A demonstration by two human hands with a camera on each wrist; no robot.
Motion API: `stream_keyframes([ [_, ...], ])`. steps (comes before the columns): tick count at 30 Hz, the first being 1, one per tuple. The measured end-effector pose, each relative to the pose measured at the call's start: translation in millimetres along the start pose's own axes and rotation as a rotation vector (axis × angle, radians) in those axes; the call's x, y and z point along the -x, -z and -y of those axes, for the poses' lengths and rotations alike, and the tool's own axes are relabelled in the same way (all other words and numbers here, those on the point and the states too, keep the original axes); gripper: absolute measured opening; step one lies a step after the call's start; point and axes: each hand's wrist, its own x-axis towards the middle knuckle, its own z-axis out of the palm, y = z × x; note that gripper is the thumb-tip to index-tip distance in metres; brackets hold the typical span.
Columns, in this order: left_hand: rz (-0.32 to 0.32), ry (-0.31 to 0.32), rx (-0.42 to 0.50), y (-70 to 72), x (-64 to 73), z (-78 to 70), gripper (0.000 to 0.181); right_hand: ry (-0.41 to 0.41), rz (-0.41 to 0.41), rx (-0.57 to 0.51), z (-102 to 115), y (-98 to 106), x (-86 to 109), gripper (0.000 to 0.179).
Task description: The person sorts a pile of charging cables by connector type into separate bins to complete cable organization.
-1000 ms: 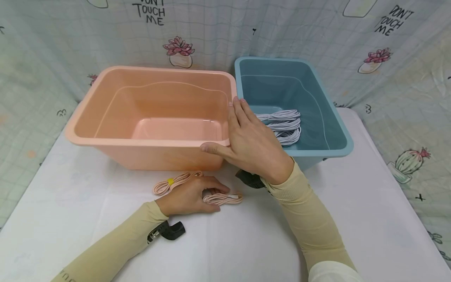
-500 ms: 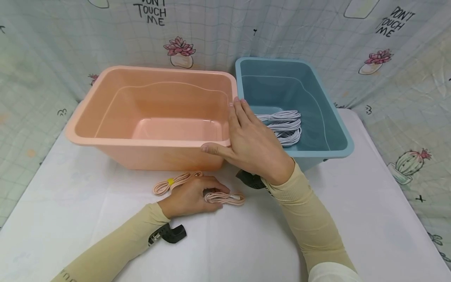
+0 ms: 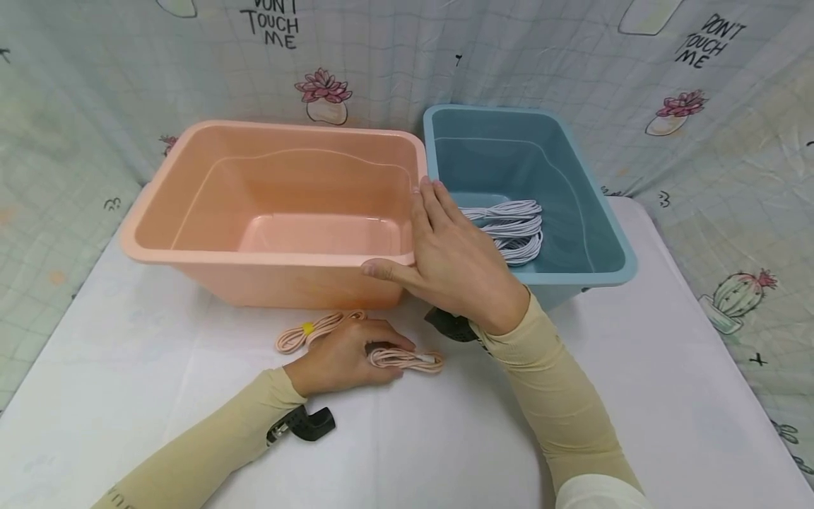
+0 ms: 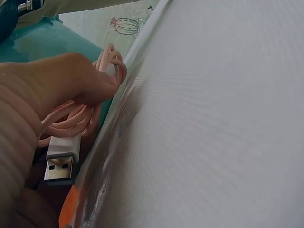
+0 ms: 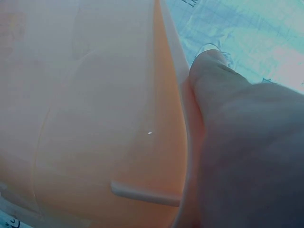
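A coiled pink USB cable [image 3: 407, 359] is pinched between the thumb and fingers of my left hand [image 3: 352, 357], low over the table. Its metal plug [image 4: 59, 168] shows in the left wrist view. Just behind this hand lies a second pink coiled cable [image 3: 318, 331] with a yellow tie, partly covered by the hand. My right hand [image 3: 467, 258] rests with straight fingers along the corner rim of the peach bin [image 3: 273, 259], its thumb on the front edge. The right wrist view shows the thumb at the bin's rim [image 5: 186, 109].
Against the peach bin's right side stands a blue bin [image 3: 572, 277] with a bundle of pale grey cables [image 3: 518, 230] inside. Both bins sit at the back of the white-covered table [image 3: 445, 438], before a printed curtain [image 3: 375, 63].
The left hand and the coiled USB cable have shifted very slightly to the right. My right hand stays in place on the peach bin.
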Motion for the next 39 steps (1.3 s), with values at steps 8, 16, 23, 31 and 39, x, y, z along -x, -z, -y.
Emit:
stream_keyframes([
  [8,-0.025,-0.041,0.015,3.9,-2.4,-5.5,0.032,0.009,-0.008,0.014,-1,-1,1.6,0.112],
  [16,-0.062,-0.029,-0.042,20.0,7.9,-12.7,0.033,0.004,0.006,0.014,2,-2,1.8,0.111],
  [23,-0.052,-0.042,-0.057,36.1,10.7,-20.2,0.032,-0.018,0.016,0.004,1,0,1.6,0.113],
  [31,-0.054,-0.075,-0.124,56.0,18.4,-35.5,0.032,-0.005,0.0,0.004,1,0,1.4,0.112],
  [39,-0.024,-0.156,-0.201,81.6,28.7,-55.2,0.035,-0.006,0.002,0.006,1,0,0.6,0.115],
])
